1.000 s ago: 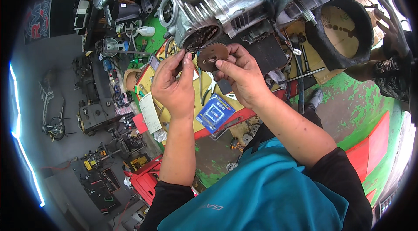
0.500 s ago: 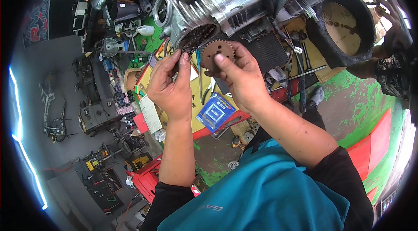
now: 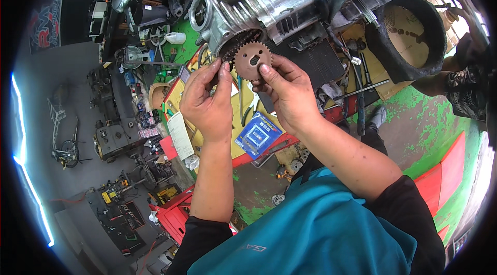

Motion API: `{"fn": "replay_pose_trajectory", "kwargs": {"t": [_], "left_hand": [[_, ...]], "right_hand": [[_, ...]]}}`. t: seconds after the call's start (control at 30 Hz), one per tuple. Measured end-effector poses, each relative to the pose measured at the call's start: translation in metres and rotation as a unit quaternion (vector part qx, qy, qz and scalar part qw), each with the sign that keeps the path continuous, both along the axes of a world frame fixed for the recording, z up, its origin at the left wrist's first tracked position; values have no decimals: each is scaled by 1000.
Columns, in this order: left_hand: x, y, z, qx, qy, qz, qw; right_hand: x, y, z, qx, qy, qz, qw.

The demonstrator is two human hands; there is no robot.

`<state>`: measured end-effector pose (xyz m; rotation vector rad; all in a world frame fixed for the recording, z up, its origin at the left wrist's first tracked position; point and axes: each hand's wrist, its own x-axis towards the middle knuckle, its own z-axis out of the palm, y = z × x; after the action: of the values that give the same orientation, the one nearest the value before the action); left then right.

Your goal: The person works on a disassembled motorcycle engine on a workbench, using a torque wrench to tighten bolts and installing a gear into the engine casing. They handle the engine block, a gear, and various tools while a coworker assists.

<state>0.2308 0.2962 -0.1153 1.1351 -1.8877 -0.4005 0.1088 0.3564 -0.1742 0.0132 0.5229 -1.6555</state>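
Observation:
A brown toothed sprocket (image 3: 252, 59) with an oblong centre hole is raised in front of the open side of a silver finned engine (image 3: 259, 3). My right hand (image 3: 290, 93) pinches the sprocket's lower right edge with thumb and fingers. The fingertips of my left hand (image 3: 207, 101) touch its left edge, next to a dark chain (image 3: 230, 47) at the engine opening. Both forearms come up from the lower edge, out of black sleeves and a teal top.
A round black air-filter housing (image 3: 409, 31) sits at the upper right. Below the hands lie a yellow sheet, a blue packet (image 3: 257, 135), hand tools and a red tray (image 3: 181, 207). Tools and parts crowd the left side. The floor is green and red.
Both hands have lifted the sprocket up and closer to the engine opening; it now faces the camera flat, its teeth and centre hole plainly showing.

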Motion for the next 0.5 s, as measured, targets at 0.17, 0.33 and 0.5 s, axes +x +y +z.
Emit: {"fn": "replay_pose_trajectory", "kwargs": {"t": [0.17, 0.33, 0.5], "left_hand": [[1, -1, 1, -6, 3, -5, 1000], [1, -3, 1, -32, -15, -14, 999], [3, -3, 1, -41, -28, -15, 999]], "right_hand": [[3, -7, -3, 21, -9, -43, 999], [6, -11, -6, 27, -14, -55, 998], [8, -17, -9, 16, -44, -54, 997]]}}
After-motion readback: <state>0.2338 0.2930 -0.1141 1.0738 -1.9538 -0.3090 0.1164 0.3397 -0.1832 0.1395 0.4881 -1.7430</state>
